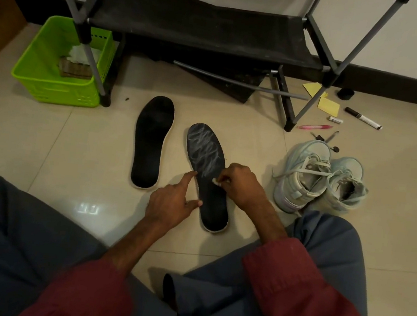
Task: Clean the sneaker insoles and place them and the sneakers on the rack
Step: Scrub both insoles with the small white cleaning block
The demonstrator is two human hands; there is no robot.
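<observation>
Two black insoles lie on the tiled floor in front of me. The left insole (151,140) is plain black. The right insole (206,155) carries white scribbled marks on its front half. My right hand (240,185) pinches a small white piece (215,181) against the middle of the right insole. My left hand (173,200) rests at that insole's left edge, its index finger stretched out and its thumb touching the edge. A pair of pale blue sneakers (317,179) stands to the right. The black rack (205,23) stands behind.
A green basket (41,79) with cloths sits at the left by the rack leg. Yellow sticky notes (328,105), a marker (363,118), a pink pen (315,127) and keys (326,139) are scattered at the right. My legs frame the near floor.
</observation>
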